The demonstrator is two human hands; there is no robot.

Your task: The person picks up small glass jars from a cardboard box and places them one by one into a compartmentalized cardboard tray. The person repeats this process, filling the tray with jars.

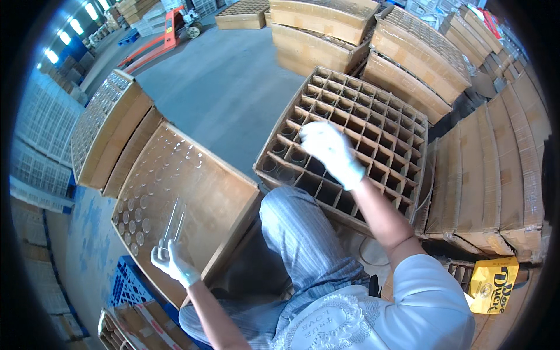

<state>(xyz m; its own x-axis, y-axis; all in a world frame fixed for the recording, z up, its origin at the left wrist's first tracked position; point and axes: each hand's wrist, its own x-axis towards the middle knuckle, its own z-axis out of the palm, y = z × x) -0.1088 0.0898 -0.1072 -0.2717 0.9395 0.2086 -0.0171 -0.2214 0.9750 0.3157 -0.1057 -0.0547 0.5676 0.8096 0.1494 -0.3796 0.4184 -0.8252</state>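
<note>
My left hand [173, 264], in a white glove, grips the lower end of a tall clear glass cylinder [175, 221]. It holds the glass tilted above a shallow cardboard tray [214, 201]. Clear glasses [132, 214] stand in rows along the tray's left and far parts. My right hand [329, 146], also gloved, is over a cardboard carton [302, 188] split into square cells by dividers. Its fingers are blurred and curled, and whether anything is in them cannot be told. Round glass rims [298, 156] show in cells along the carton's left and far sides.
Stacked divided cartons [317, 48] stand behind the carton, with more cartons [481, 175] at the right. At the left, a filled carton [111, 131] adjoins the tray. A blue plastic pallet [131, 280] lies below it. A yellow bag [493, 285] and an orange pallet jack [168, 35] are also visible.
</note>
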